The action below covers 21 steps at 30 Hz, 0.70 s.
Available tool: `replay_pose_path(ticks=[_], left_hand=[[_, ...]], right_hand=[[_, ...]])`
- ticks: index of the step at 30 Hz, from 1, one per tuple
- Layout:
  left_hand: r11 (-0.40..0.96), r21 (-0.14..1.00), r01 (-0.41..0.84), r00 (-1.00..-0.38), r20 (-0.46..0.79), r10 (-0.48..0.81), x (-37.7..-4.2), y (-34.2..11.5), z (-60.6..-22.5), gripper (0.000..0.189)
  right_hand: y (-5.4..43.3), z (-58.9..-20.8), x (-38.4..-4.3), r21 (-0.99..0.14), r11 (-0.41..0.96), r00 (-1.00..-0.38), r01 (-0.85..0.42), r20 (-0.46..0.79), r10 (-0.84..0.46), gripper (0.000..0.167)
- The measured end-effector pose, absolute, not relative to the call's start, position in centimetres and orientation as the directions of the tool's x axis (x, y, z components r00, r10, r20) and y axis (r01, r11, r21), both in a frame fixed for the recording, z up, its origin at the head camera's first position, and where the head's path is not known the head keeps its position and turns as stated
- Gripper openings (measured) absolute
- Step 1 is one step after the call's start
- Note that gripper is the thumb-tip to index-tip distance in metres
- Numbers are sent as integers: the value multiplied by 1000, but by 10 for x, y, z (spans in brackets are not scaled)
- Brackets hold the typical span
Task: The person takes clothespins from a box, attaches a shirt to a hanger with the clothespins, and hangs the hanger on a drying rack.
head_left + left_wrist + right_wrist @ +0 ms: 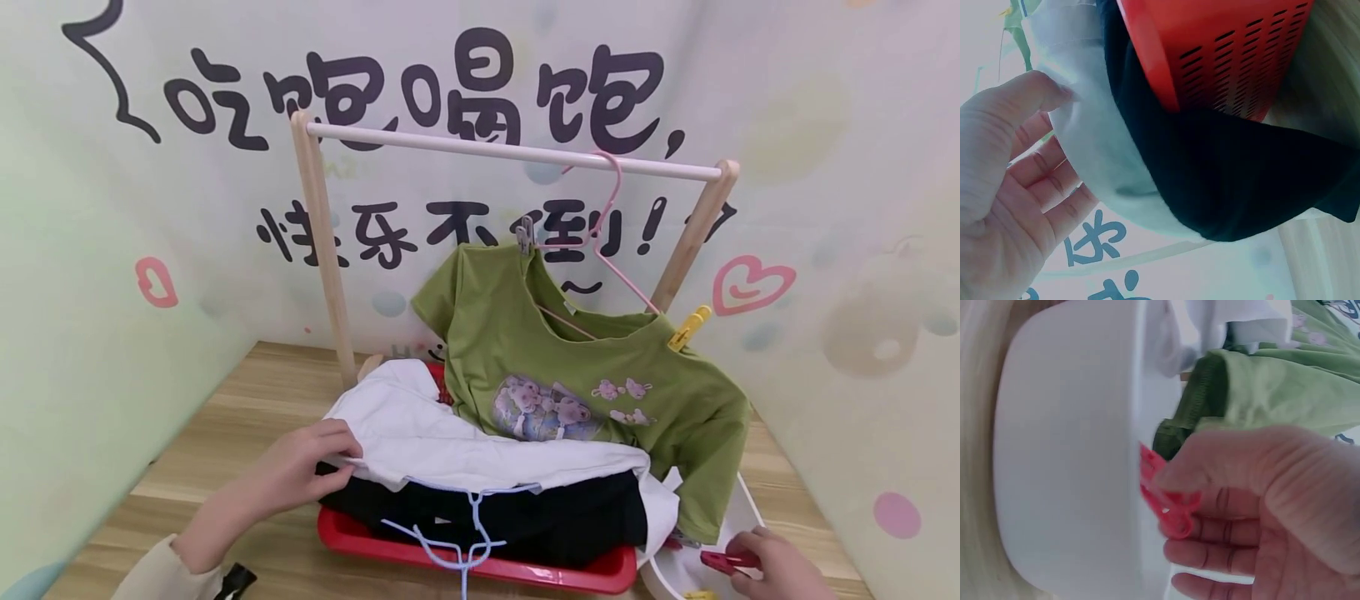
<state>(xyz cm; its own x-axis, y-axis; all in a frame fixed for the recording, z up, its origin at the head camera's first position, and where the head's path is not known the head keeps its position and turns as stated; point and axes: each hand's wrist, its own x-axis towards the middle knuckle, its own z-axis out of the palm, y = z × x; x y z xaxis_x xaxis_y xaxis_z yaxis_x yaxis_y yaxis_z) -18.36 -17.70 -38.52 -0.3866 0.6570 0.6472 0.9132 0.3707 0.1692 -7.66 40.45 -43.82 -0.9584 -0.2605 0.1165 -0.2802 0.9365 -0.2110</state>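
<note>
At the left end of a white garment, my left hand pinches the cloth between thumb and fingers. The garment lies over black clothing in a red basket. Light-blue hangers show at the front, one partly under the white cloth. My right hand pinches a red clothespin at the rim of a white tub. Close by hangs the sleeve of a green T-shirt, which is on a pink hanger with a grey clothespin and a yellow clothespin at its shoulders.
A rack with a white rod and wooden posts stands behind the basket, carrying the pink hanger. Another yellow clothespin lies in the tub. Black clothing overhangs the basket's slotted side in the left wrist view. A small black object lies by the left sleeve.
</note>
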Motion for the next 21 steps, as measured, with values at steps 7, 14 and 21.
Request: replay_pose_path(ticks=[7,14,21], left_hand=[[346,154,925,-344,728,593,-188,-175,-382,32],[401,103,910,-321,788,525,-191,-169,-380,37],[460,120,880,-361,799,481,-189,-165,-373,42]], right_hand=[[396,-426,-69,-326,866,-889,-378,388,-242,28],[389,-404,-67,-331,831,-820,-446,524,-231,42],[364,-381,-63,-332,817,-733,-471,662,-154,49]])
